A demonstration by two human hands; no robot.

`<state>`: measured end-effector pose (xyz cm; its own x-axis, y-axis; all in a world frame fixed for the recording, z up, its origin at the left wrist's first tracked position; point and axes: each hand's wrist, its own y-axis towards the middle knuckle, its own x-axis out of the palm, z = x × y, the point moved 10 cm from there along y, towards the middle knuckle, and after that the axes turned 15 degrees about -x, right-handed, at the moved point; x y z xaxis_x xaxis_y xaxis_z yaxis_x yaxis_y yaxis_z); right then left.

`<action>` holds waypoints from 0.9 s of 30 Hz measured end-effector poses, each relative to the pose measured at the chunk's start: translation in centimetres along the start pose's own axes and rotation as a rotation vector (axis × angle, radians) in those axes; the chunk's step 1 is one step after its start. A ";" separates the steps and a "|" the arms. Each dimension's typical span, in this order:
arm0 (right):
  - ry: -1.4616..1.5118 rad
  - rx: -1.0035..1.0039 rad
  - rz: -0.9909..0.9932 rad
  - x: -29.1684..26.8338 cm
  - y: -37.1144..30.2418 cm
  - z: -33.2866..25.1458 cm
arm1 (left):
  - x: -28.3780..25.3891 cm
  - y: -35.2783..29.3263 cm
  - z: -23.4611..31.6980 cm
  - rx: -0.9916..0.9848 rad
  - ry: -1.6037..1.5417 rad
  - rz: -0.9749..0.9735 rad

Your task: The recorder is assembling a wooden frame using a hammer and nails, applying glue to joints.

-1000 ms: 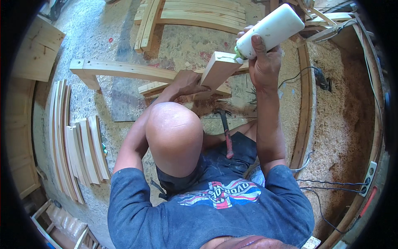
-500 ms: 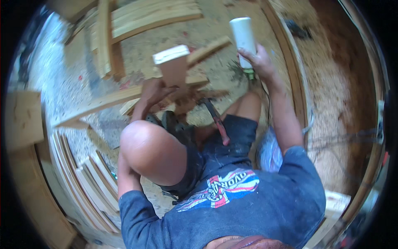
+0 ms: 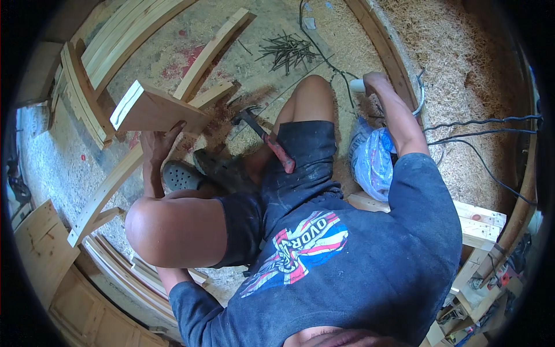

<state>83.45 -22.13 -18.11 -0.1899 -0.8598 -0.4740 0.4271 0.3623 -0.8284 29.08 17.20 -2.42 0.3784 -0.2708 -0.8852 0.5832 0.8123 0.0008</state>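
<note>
My left hand (image 3: 159, 143) is closed around the lower edge of a short wooden board (image 3: 159, 110), held up above the floor. The board's far end face is whitish. Out to the right, my right hand (image 3: 378, 84) grips a white bottle (image 3: 357, 85); part of the bottle is hidden behind the fingers. A claw hammer (image 3: 267, 141) with a red handle rests against my thigh, its head toward the floor. Below the board, a long wooden strip (image 3: 110, 191) slants past my left wrist.
Several dark nails (image 3: 286, 52) lie in a pile ahead. A wooden beam (image 3: 211, 52) and stacked boards (image 3: 124, 40) are on the floor. A plastic bag (image 3: 373, 165) sits by my right arm. Black cables (image 3: 480, 124) cross wood shavings (image 3: 445, 69) at right.
My right hand has swung back toward the right side and lowered the bottle, which was raised upside down. My left hand and the board have shifted left, and the board is tilted over.
</note>
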 end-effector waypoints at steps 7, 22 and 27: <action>-0.036 -0.048 -0.041 -4.2 -1.5 -2.0 | 0.2 -0.1 -1.1 -0.014 -0.078 -0.025; 1.401 -1.461 0.824 -31.1 -24.6 -45.8 | -0.7 -1.5 -2.9 0.108 0.336 0.085; 1.841 -1.477 1.008 -29.3 -21.8 -41.5 | 0.8 -0.1 -6.0 -0.022 0.497 -0.104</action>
<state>43.06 10.09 1.46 -0.9016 0.2905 0.3204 0.4122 0.8013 0.4335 24.99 19.96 -5.90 -0.0716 -0.0769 -0.9945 0.5821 0.8064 -0.1042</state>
